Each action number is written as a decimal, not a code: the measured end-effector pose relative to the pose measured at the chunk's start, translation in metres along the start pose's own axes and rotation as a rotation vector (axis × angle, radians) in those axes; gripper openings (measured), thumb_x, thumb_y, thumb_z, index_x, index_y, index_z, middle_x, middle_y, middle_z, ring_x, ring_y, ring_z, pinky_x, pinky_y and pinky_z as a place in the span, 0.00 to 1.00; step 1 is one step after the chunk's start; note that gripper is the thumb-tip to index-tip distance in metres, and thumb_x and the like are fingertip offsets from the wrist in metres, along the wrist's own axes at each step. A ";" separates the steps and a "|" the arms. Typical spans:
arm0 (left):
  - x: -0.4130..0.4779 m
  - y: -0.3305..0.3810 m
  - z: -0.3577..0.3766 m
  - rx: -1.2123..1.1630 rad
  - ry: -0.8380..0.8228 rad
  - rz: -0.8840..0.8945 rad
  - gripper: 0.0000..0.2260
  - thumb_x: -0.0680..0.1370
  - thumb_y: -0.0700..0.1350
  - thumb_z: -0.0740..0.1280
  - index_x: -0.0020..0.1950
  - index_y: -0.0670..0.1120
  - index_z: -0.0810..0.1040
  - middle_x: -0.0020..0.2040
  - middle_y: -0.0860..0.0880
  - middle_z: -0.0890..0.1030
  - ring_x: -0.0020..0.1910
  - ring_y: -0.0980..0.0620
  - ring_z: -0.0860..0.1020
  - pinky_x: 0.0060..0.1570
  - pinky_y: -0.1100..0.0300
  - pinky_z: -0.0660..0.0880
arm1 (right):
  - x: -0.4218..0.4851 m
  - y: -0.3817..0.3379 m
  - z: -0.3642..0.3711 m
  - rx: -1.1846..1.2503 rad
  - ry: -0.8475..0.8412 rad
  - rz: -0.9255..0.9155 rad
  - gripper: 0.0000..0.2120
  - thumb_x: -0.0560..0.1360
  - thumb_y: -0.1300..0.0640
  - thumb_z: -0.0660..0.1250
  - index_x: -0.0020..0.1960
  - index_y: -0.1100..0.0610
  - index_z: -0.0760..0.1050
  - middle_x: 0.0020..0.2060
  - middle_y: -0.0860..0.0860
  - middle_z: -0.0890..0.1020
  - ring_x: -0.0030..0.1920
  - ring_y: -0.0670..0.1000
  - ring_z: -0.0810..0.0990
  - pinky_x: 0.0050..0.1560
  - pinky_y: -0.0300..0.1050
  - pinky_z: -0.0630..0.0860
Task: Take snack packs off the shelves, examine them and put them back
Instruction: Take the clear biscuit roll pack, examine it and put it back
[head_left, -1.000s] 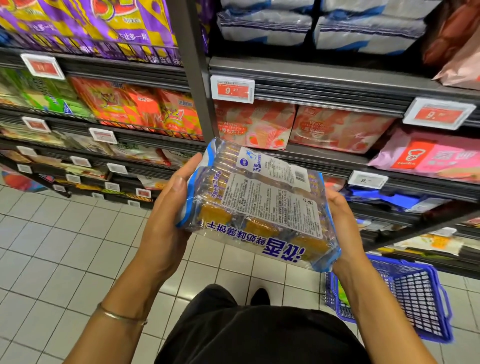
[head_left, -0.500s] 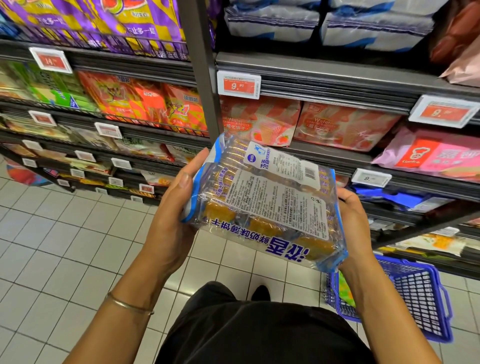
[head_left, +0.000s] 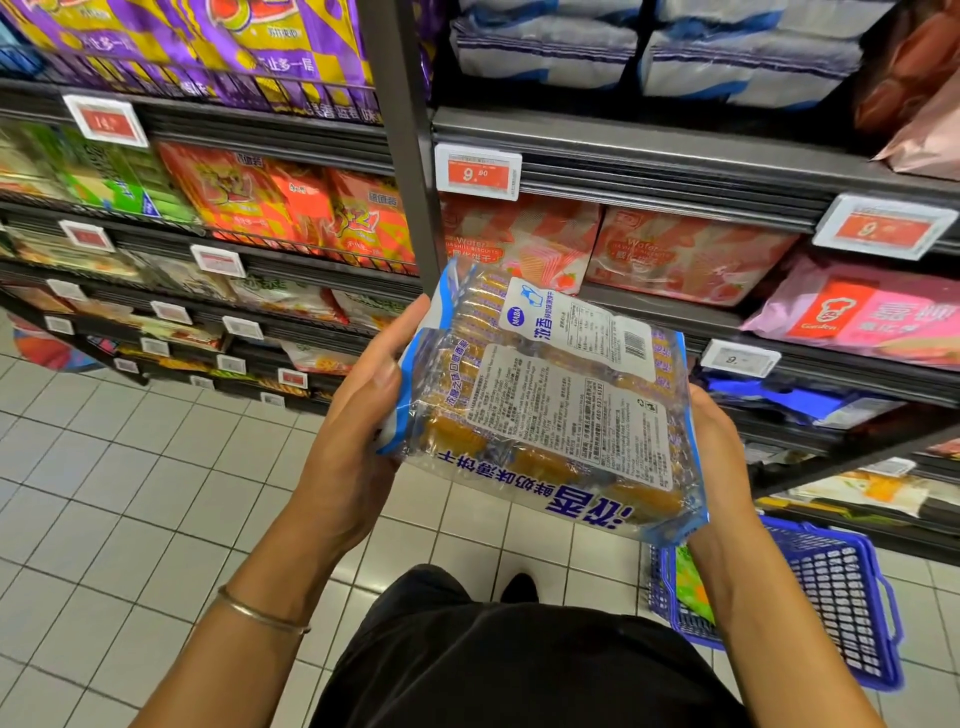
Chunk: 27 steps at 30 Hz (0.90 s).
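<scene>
Head view. Nearest the camera lies a black fabric garment (head_left: 493, 665) on the person's lower body, and a dark shoe tip (head_left: 519, 584) shows just beyond it. A thin metal bangle (head_left: 260, 616) circles the left wrist. The left hand (head_left: 353, 441) grips the left edge of a clear plastic snack pack (head_left: 545, 410) filled with golden-brown biscuits and trimmed in blue and white. The thumb lies along the pack's side and the fingers curl out of sight beneath it. The right hand (head_left: 719, 457) meets the pack's right edge. Its fingers are hidden under the pack, so their curl cannot be told.

The pack is held in the air between the two hands, in front of the shelves, tilted with its white printed label panels facing up. The large blue characters on its near edge read upside down.

Below the right forearm a blue plastic lattice basket (head_left: 841, 597) stands on the pale square-tiled floor (head_left: 104, 493), with a green item (head_left: 688, 587) inside.

Beyond the hands, a dark metal upright post (head_left: 410, 156) divides grey metal shelves (head_left: 649, 161) fitted with white-framed red price tags (head_left: 478, 171). Pink-and-red wafer packs (head_left: 691, 254) sit right of the post, with a pink soft pack (head_left: 872, 312) beside them and orange snack bags (head_left: 291, 208) to the left. Purple-and-yellow bags (head_left: 234, 41) and white-and-blue bags (head_left: 727, 57) fill the top shelf.
</scene>
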<state>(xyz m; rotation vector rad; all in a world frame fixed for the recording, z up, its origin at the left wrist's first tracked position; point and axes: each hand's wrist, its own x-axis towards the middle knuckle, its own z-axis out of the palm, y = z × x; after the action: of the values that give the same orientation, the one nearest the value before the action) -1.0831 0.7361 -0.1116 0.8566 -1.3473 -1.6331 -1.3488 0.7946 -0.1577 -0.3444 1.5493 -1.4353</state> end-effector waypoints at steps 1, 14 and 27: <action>0.000 0.000 0.000 0.001 -0.001 0.001 0.26 0.82 0.49 0.53 0.81 0.50 0.66 0.76 0.51 0.75 0.74 0.46 0.75 0.66 0.54 0.77 | -0.001 -0.001 0.000 0.004 -0.011 -0.002 0.14 0.82 0.55 0.66 0.38 0.51 0.79 0.27 0.46 0.81 0.27 0.45 0.80 0.25 0.35 0.74; 0.006 -0.002 0.003 -0.033 0.037 -0.017 0.26 0.82 0.49 0.53 0.81 0.47 0.67 0.75 0.49 0.76 0.74 0.45 0.75 0.65 0.53 0.75 | -0.003 -0.007 -0.003 -0.042 -0.055 -0.006 0.28 0.82 0.59 0.64 0.24 0.46 0.78 0.25 0.45 0.80 0.25 0.44 0.79 0.25 0.35 0.73; 0.010 0.000 0.003 -0.053 0.084 -0.024 0.27 0.81 0.49 0.53 0.80 0.46 0.67 0.75 0.46 0.76 0.74 0.43 0.75 0.68 0.50 0.74 | 0.005 -0.007 -0.005 -0.070 -0.018 -0.026 0.12 0.85 0.56 0.61 0.42 0.53 0.73 0.28 0.45 0.82 0.28 0.43 0.82 0.26 0.35 0.75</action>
<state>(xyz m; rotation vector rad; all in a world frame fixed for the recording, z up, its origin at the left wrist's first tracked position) -1.0898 0.7285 -0.1110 0.9029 -1.2351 -1.6256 -1.3574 0.7921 -0.1543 -0.4193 1.5878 -1.3968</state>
